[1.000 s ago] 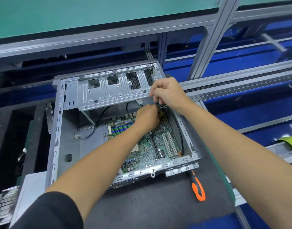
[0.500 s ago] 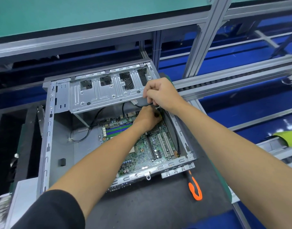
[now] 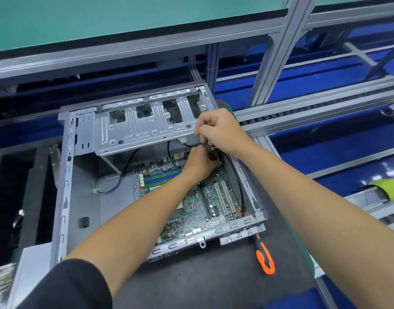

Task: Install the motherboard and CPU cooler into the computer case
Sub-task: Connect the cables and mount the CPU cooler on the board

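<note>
My left hand (image 3: 200, 162) has sunk lower onto the green motherboard (image 3: 191, 197), lying inside the grey steel case (image 3: 64, 197) mid-counter, fingers curled on a connector; right hand (image 3: 218, 130) keeps pinching the thin black cable (image 3: 191, 144). Wiring, I judge; cooler unmounted.

The person is wearing a black sleeve (image 3: 66, 284) on the left arm, ending near the elbow. Both forearms are showing bare below it, and the left hand (image 3: 199, 162) and right hand (image 3: 218, 129) are wearing no gloves or rings.

no readable text, print on the motherboard (image 3: 191, 204) too small and blurred to make out
</note>
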Demonstrator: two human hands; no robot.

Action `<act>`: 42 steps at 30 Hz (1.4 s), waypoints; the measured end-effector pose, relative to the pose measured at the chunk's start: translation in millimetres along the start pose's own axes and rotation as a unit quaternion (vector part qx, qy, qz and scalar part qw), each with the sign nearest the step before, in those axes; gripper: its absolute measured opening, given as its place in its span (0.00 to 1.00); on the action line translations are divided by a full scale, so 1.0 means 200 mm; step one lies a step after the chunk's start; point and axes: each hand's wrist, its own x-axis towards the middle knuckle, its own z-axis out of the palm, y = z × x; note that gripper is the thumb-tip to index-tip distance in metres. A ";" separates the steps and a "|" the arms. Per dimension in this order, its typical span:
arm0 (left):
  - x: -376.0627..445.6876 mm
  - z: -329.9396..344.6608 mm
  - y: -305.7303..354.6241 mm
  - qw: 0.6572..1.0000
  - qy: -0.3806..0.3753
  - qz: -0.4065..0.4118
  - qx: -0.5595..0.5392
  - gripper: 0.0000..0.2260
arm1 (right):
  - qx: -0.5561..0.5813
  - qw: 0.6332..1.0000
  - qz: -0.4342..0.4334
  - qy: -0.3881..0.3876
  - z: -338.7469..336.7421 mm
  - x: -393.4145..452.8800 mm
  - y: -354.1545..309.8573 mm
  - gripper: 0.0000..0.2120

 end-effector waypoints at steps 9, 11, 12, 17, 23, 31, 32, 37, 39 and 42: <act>-0.03 0.01 -0.02 0.997 0.009 0.072 0.028 0.11 | -0.020 1.000 0.003 -0.010 0.00 0.00 0.00 0.07; -0.04 0.02 -0.02 0.993 0.012 0.104 0.059 0.10 | -0.023 1.000 0.004 -0.011 0.00 0.00 0.00 0.07; -0.05 0.02 -0.02 0.989 0.016 0.121 0.079 0.10 | -0.025 1.000 0.004 -0.011 0.00 0.00 0.00 0.07; -0.05 0.01 -0.02 0.970 0.030 0.173 0.169 0.11 | -0.036 0.999 0.003 -0.010 0.00 0.00 -0.01 0.08; -0.06 0.01 -0.01 0.948 0.033 0.206 0.240 0.10 | -0.047 0.999 0.005 -0.010 0.00 0.00 -0.02 0.08; -0.06 -0.01 -0.02 0.961 0.029 0.194 0.193 0.10 | -0.041 0.999 0.005 -0.013 -0.01 -0.01 -0.02 0.08; -0.05 -0.02 -0.03 0.962 0.023 0.194 0.193 0.11 | -0.041 0.999 0.004 -0.013 -0.01 -0.01 -0.02 0.08; -0.04 -0.01 -0.02 0.956 0.039 0.196 0.215 0.09 | -0.045 0.999 0.003 -0.012 -0.01 0.00 -0.02 0.08; -0.04 -0.01 -0.03 0.954 0.048 0.200 0.217 0.09 | -0.044 0.999 0.003 -0.012 -0.01 0.00 -0.02 0.08; -0.03 -0.01 -0.02 0.955 0.022 0.200 0.219 0.07 | -0.041 0.999 0.005 -0.012 -0.01 0.00 -0.02 0.08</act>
